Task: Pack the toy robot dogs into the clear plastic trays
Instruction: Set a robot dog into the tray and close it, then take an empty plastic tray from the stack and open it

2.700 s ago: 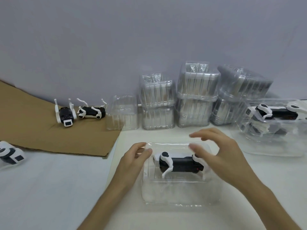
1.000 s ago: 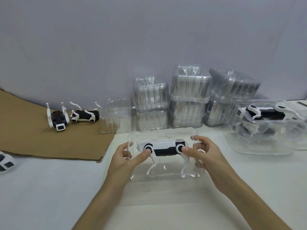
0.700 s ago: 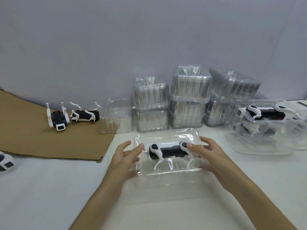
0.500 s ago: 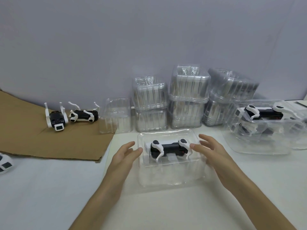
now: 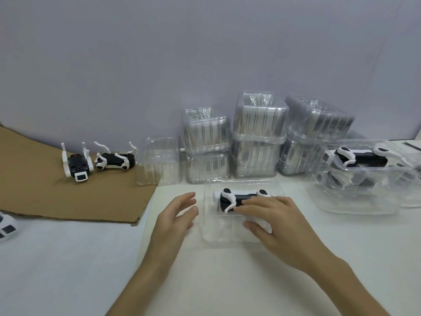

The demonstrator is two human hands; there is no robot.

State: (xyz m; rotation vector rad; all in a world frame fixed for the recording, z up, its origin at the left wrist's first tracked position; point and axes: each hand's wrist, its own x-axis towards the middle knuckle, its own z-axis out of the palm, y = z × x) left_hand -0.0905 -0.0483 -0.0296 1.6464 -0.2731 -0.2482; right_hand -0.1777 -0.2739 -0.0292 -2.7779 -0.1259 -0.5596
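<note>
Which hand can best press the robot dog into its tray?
Probably the right hand: its fingers rest on the dog in the clear tray, while the left hand hovers open beside it.

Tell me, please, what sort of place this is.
Probably a small toy-packing bench: stacks of clear trays at the back, loose toy robot dogs on cardboard, and a packed tray at right.
</note>
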